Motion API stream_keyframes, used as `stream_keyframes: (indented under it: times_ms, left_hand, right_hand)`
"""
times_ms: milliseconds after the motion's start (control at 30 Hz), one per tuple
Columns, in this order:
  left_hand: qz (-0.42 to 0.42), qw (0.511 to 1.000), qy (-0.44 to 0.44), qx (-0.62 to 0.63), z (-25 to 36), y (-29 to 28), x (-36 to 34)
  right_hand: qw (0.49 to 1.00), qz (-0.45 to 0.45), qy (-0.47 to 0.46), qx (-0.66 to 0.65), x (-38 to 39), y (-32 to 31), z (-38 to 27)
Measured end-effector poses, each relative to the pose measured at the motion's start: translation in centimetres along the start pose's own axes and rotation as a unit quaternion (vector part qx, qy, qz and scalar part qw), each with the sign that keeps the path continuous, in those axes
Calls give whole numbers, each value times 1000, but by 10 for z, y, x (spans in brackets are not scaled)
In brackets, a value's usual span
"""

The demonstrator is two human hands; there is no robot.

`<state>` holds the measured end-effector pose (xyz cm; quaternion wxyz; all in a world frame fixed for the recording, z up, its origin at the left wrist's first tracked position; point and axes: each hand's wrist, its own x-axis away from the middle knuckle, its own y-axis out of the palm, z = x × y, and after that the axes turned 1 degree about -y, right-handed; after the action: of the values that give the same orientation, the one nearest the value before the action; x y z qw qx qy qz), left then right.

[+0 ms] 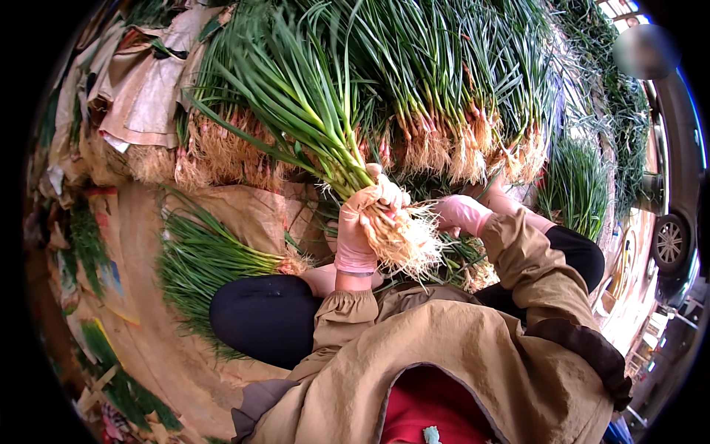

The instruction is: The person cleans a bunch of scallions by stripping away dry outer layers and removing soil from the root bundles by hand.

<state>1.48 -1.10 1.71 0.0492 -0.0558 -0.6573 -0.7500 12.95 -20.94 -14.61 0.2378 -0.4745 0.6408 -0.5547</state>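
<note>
My left hand (pixel 362 222), in a pale pink glove, is closed round a bunch of spring onions (pixel 325 137) just above the roots. The long green leaves lean up and to the left, and the pale, stringy roots (pixel 407 240) hang out to the right of the fist. My right hand (pixel 464 214), gloved too, is at the right edge of these roots with its fingers curled; what they hold, if anything, is hidden. Beneath both hands lie loose greens and another root clump (pixel 479 275), partly covered by my sleeves.
Rows of rooted spring onion bunches (pixel 444 96) line the far side. Another bunch (pixel 214 259) lies by my left knee (pixel 262 318), and more greens (pixel 577 185) are at the right. Brown sacking (pixel 237 214) covers the ground. A parked car (pixel 673 244) stands at far right.
</note>
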Motion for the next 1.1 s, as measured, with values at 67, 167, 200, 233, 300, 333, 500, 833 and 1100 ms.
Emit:
stream_keyframes:
  times_ms: [67, 167, 200, 233, 300, 333, 500, 833, 1100]
  left_hand:
    - [74, 997, -8, -12, 5, -13, 5]
    - [140, 989, -42, 4, -13, -41, -5]
    - [204, 976, -71, -26, -19, -35, -12]
    - [247, 967, -65, 15, -26, -16, -18]
    - [316, 944, -55, -77, -36, -27, -32]
    - [315, 943, -41, -95, -18, -47, -20]
    - [338, 930, -75, -125, -14, -59, -15]
    - [352, 898, -22, -262, -38, -55, -9]
    - [368, 874, -39, -315, -37, -51, -9]
  right_hand:
    - [985, -28, 159, -64, -6, -45, -27]
    - [935, 246, 249, -51, -61, -99, -32]
    - [941, 162, 298, -4, -70, -97, -11]
    - [938, 157, 310, -9, -71, -93, 7]
    - [934, 147, 324, -22, -75, -90, 28]
    - [910, 104, 337, -220, -85, -115, -16]
    - [609, 0, 197, -769, -28, -105, -66]
    - [833, 266, 306, -376, -51, -112, -65]
    - [868, 280, 215, -349, -53, -95, -76]
